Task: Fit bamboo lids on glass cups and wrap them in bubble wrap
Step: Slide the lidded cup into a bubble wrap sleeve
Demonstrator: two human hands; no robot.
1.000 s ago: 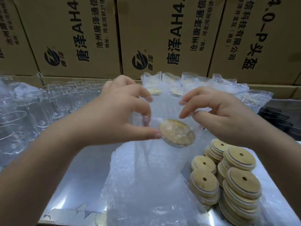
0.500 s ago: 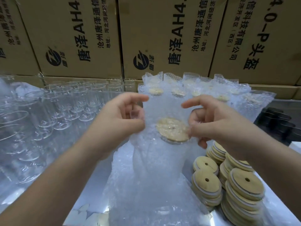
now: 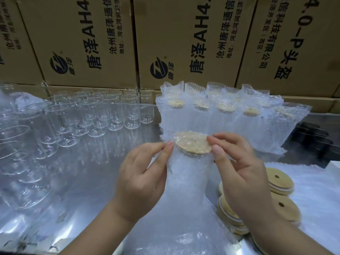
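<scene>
Printed brown cardboard cartons (image 3: 88, 43) stand behind a shiny metal table (image 3: 103, 162). Centre: upright glass cup sleeved in clear bubble wrap (image 3: 187, 183). Left hand (image 3: 141, 181) and right hand (image 3: 242, 173), thumbs uppermost, each pinch the wrap beside the round bamboo lid (image 3: 192, 142).

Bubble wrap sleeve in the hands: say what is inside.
A bamboo lid shows through the top of the bubble wrap sleeve, where the left hand and right hand pinch it. The bubbles hide whatever is beneath the lid.
</scene>
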